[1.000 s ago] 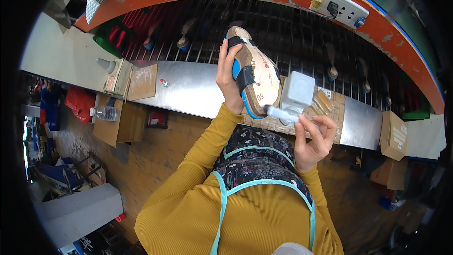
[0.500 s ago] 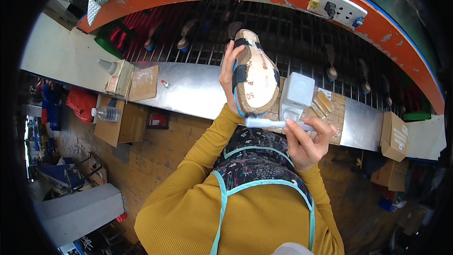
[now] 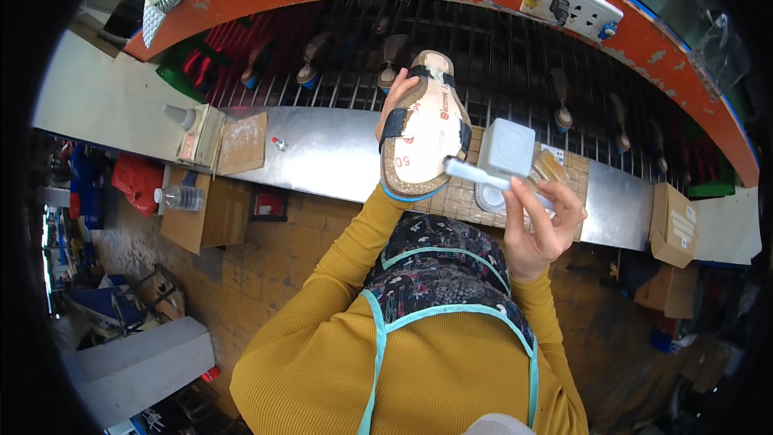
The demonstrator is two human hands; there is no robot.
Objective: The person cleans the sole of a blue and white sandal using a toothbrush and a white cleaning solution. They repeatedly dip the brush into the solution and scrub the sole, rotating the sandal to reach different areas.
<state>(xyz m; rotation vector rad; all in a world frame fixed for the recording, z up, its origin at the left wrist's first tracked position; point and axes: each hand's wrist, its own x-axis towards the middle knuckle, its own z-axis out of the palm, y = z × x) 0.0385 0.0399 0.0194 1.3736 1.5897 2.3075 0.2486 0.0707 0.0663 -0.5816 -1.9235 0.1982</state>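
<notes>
My left hand (image 3: 394, 98) is closed around the left side of a sandal (image 3: 439, 109), its pale underside turned up. Dark straps wrap over the sandal's edges, and a blue rim shows at its near end. In my right hand (image 3: 539, 229), a slim white-handled brush (image 3: 483, 175) is pinched between thumb and fingers. Its dark tip is at the right edge of the sandal's wide end; I cannot tell whether it touches. Behind the brush stands a white plastic container (image 3: 510, 147), with a round opening at its near side partly covered by the handle.
Woven matting (image 3: 475, 211) lies on the metal ledge (image 3: 322, 153), with an amber block (image 3: 550, 167) on it. Several sandals rest on the dark bar rack (image 3: 499, 56) beyond. A small tube (image 3: 279, 143) and brown board (image 3: 244, 143) lie left; a cardboard box (image 3: 673, 225) stands right.
The brush has moved up and to the right, from the sandal's near end to its right edge. The sandal has turned slightly, its underside facing up more fully.
</notes>
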